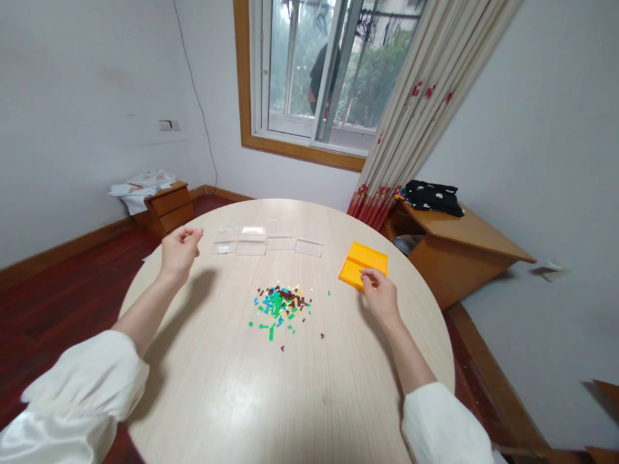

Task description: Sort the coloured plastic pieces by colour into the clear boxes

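My left hand [178,255] hangs above the left side of the table, thumb and fingertips pinched together; anything between them is too small to make out. Just right of it stands a row of several clear plastic boxes [251,247]. Over the near right edge of an open orange plastic case [370,256] is my right hand [382,296]. Its fingers are curled to a pinch, and I cannot tell what lies in them or whether they touch the case. A loose pile of small building bricks [280,301] in green, blue, brown and yellow lies between the hands.
The round wooden table [290,399] fills the foreground. Stray brown bricks [322,336] lie around the pile. Beyond the table are a small cabinet with papers [169,205], a tilted wooden desk [454,245] with dark cloth, a curtain [411,109] and a window.
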Tool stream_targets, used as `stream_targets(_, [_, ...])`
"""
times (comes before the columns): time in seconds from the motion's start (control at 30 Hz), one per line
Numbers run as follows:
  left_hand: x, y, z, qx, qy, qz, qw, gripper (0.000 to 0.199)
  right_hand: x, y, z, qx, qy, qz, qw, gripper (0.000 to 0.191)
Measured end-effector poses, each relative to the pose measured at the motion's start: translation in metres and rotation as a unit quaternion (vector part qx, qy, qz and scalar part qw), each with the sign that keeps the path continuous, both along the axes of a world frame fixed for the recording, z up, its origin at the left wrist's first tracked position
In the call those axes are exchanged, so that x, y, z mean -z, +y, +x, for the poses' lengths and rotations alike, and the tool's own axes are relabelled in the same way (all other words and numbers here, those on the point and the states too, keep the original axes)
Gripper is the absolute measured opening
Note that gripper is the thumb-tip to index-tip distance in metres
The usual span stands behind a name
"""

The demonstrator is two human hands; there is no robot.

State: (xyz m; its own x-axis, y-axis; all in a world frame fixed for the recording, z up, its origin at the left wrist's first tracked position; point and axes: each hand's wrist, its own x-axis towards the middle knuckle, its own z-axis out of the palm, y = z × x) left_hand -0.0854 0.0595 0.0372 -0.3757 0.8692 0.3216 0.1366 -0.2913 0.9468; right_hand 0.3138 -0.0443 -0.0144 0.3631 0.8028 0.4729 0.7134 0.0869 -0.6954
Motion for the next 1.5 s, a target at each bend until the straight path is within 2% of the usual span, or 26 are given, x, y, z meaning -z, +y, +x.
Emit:
stream_targets(0.07, [0.011, -0.004, 0.007, 0.015, 0.065, 0.0, 0.998, 0.016, 0.006, 0.005, -0.008, -0.035, -0.046, -0.017, 0.998, 0.028])
stream_targets(0.13, [0.028, -0.008, 0.019, 0.073, 0.109, -0.016, 0.991, 0.017, 0.014, 0.008, -0.02, -0.073, -0.068, -0.023, 0.995, 0.027])
stream_targets(0.3, [0.071, -0.012, 0.053, 0.166, 0.161, -0.035, 0.972, 0.018, 0.034, 0.012, -0.05, -0.143, -0.096, -0.04, 0.984, 0.033])
stream_targets(0.43, [0.087, -0.017, 0.072, 0.214, 0.172, -0.039, 0.961, 0.029, 0.043, 0.011, -0.067, -0.177, -0.104, -0.073, 0.976, 0.043])
stream_targets(0.6, [0.087, -0.042, 0.094, 0.292, 0.235, -0.051, 0.926, 0.048, 0.036, 0.004, -0.099, -0.244, -0.115, -0.112, 0.956, 0.046])
stream_targets(0.7, [0.081, -0.063, 0.104, 0.363, 0.255, -0.047, 0.895, 0.051, 0.025, -0.006, -0.115, -0.332, -0.107, -0.121, 0.929, 0.044])
stream_targets(0.77, [0.075, -0.076, 0.104, 0.406, 0.242, -0.037, 0.881, 0.049, 0.019, -0.018, -0.116, -0.361, -0.09, -0.109, 0.922, 0.042])
stream_targets(0.83, [0.07, -0.087, 0.095, 0.424, 0.248, -0.026, 0.871, 0.05, 0.016, -0.035, -0.11, -0.339, -0.09, -0.106, 0.93, 0.044])
stream_targets(0.9, [0.069, -0.097, 0.082, 0.411, 0.314, -0.008, 0.856, 0.06, 0.017, -0.054, -0.1, -0.29, -0.13, -0.126, 0.94, 0.054])
stream_targets(1.0, [0.075, -0.108, 0.066, 0.377, 0.457, 0.02, 0.806, 0.099, 0.022, -0.072, -0.092, -0.269, -0.2, -0.154, 0.93, 0.08])
stream_targets(1.07, [0.081, -0.109, 0.066, 0.359, 0.509, 0.032, 0.782, 0.109, 0.026, -0.073, -0.097, -0.269, -0.225, -0.167, 0.922, 0.088])
stream_targets(1.23, [0.087, -0.091, 0.085, 0.322, 0.527, 0.041, 0.786, 0.1, 0.031, -0.046, -0.115, -0.246, -0.223, -0.165, 0.929, 0.076])
stream_targets(1.4, [0.078, -0.067, 0.1, 0.417, 0.468, 0.069, 0.776, 0.079, 0.033, -0.024, -0.115, -0.251, -0.229, -0.133, 0.931, 0.061])
stream_targets(1.5, [0.076, -0.059, 0.108, 0.444, 0.406, 0.077, 0.795, 0.057, 0.03, -0.014, -0.116, -0.266, -0.229, -0.106, 0.93, 0.044])
